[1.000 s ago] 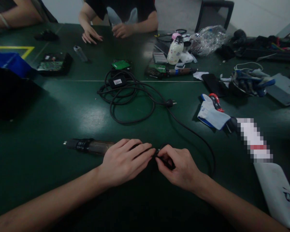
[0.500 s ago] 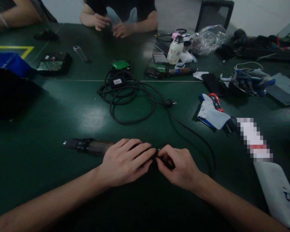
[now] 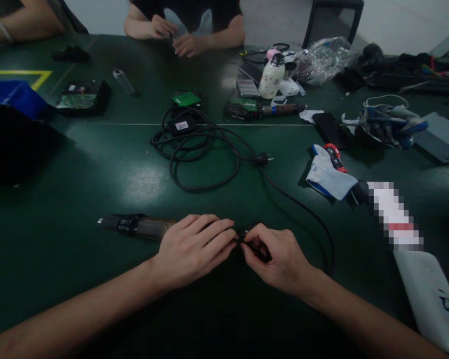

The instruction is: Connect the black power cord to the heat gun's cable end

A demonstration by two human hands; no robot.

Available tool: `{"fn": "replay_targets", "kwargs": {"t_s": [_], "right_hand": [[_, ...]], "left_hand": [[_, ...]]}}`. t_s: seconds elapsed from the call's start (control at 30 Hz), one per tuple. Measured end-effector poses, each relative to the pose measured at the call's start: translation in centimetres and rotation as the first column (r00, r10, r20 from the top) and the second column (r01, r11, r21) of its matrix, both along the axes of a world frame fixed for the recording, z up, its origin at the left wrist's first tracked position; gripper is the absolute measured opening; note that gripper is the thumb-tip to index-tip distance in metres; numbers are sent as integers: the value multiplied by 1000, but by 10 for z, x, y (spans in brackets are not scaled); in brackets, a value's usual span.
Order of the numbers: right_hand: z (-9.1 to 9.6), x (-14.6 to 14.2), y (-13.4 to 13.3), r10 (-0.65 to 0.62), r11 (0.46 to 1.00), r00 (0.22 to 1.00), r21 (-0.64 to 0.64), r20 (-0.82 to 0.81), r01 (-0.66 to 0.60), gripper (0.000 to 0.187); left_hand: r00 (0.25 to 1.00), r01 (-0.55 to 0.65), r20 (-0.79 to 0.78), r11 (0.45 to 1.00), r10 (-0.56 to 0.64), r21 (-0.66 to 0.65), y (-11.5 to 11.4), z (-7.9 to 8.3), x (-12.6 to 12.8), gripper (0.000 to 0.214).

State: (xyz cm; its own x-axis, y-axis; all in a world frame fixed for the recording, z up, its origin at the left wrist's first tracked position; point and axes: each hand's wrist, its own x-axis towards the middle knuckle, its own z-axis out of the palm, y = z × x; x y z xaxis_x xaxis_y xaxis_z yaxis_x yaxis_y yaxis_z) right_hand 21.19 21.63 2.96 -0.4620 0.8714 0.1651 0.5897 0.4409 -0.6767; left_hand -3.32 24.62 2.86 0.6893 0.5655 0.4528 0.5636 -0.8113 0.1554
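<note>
An electric screwdriver (image 3: 149, 227) with a black nose and a brownish body lies on the green table, its metal tip to the left. My left hand (image 3: 196, 249) is wrapped over its rear half and hides that part. Right at its back end, my right hand (image 3: 279, 257) pinches a small dark piece, seemingly the end of the black cord (image 3: 324, 229). The fingertips of both hands almost meet there, so whether the two parts are joined is hidden. Ahead of my hands lies the coiled cord with a labelled adapter box (image 3: 181, 125) and a mains plug (image 3: 262, 158).
Circuit boards in black housings (image 3: 83, 97) and another electric screwdriver (image 3: 280, 109) lie farther back. On the right are a glove (image 3: 329, 175), a phone (image 3: 330, 130), a bowl of tools (image 3: 387, 127) and a white device (image 3: 428, 294). Another person's hands (image 3: 189, 45) work across the table.
My left fingertips have shifted slightly, and a bit more of the small joint between my hands shows. Otherwise both hands keep their places.
</note>
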Motion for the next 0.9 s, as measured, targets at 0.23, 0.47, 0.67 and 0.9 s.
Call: {"fn": "replay_targets", "kwargs": {"t_s": [0.23,0.47,0.67,0.9], "right_hand": [[2,-1,0,1,1000,1000,-16,9,-1,4],[1,-1,1,-2,1000,1000,-9,4,2,5],[1,0,0,-5,1000,1000,2,12,5,6],[2,0,-1,-11,1000,1000,-10,12,11,5]], "left_hand": [[1000,1,2,1000,-1,-11,-1,2,1,25],[1000,-4,-17,1000,4,-19,0,2,1,28],[999,-9,-30,1000,10,8,1,2,1,21],[1000,-1,-25,1000,1,14,0,1,0,22]]}}
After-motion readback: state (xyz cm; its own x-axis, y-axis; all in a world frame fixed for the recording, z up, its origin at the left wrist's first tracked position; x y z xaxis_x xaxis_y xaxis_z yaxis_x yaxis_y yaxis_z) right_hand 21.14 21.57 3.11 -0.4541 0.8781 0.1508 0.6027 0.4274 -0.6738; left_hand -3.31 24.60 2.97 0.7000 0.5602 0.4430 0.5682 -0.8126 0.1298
